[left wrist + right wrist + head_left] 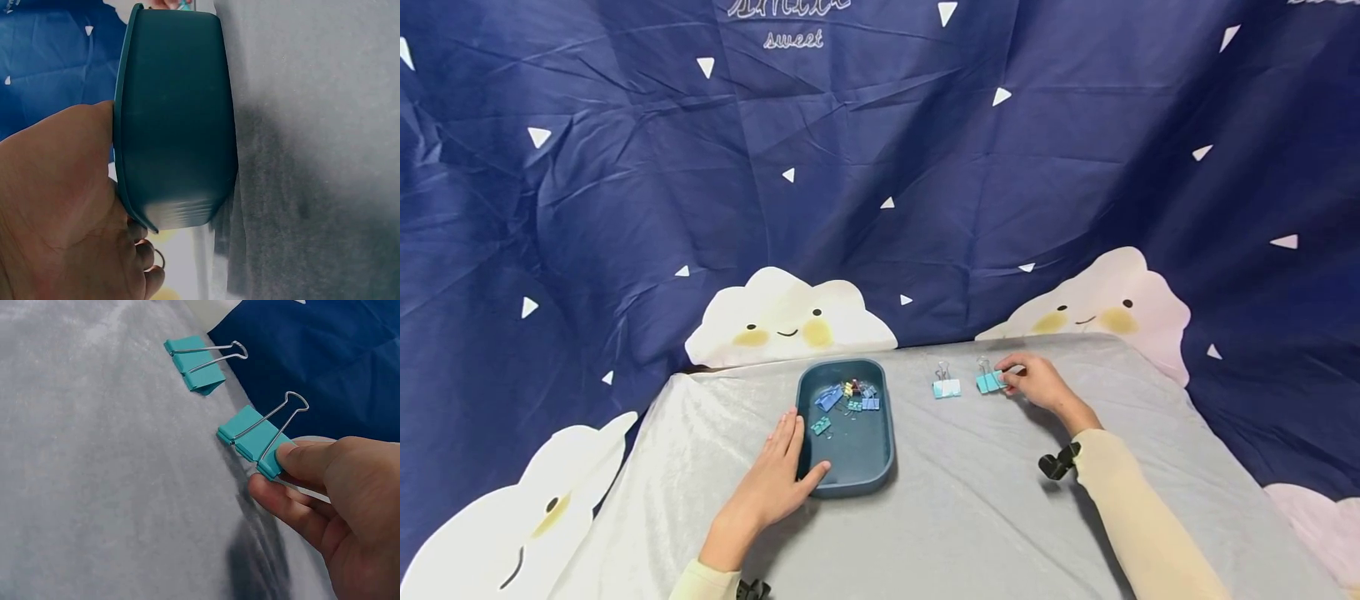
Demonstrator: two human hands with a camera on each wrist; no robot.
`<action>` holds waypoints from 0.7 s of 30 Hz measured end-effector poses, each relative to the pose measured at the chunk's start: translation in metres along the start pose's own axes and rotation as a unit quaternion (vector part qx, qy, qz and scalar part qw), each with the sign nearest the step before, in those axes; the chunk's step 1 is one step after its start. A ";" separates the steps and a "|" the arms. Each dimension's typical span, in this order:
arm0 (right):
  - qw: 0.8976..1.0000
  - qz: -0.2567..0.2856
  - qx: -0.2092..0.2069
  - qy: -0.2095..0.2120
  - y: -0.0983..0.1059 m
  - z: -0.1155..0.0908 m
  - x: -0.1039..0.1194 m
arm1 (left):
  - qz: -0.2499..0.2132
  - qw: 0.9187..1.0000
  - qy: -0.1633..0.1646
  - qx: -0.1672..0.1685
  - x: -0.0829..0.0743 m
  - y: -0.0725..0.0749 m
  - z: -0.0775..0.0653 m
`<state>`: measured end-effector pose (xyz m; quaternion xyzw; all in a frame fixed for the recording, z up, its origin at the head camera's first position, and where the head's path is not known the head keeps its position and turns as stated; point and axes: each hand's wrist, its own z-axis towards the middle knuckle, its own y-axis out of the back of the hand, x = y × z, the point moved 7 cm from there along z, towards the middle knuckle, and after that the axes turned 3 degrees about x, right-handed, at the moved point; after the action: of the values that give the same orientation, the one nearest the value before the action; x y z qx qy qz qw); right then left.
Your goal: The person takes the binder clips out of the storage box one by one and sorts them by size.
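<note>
The left hand (774, 481), fingers straight, touches the tray (857, 458) while the right hand (1037, 383) pinches a teal clip (255, 438), seemingly for placement beside the second clip (191, 361), next needing gentle release.

looks homelike: cloud-print fabric (865, 142) hung behind a grey-draped table (955, 525).

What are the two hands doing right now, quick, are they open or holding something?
Left hand: open, resting on the edge of the dark teal tray.
Right hand: closed, fingers pinching a turquoise binder clip.
</note>
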<state>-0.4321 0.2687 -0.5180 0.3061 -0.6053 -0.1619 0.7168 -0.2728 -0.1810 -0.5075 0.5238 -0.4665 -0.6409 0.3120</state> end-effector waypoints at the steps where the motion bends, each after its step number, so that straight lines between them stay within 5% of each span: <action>1: 1.000 -0.001 0.000 -0.002 0.000 0.001 -0.001 | 0.000 1.000 -0.001 -0.001 -0.001 0.001 0.000; 21: 0.997 -0.060 0.011 -0.041 -0.014 0.002 -0.005 | -0.007 1.000 0.004 0.006 0.001 -0.002 0.001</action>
<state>-0.4336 0.2607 -0.5301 0.3428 -0.6169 -0.2099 0.6766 -0.2738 -0.1808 -0.5100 0.5314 -0.4656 -0.6379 0.3066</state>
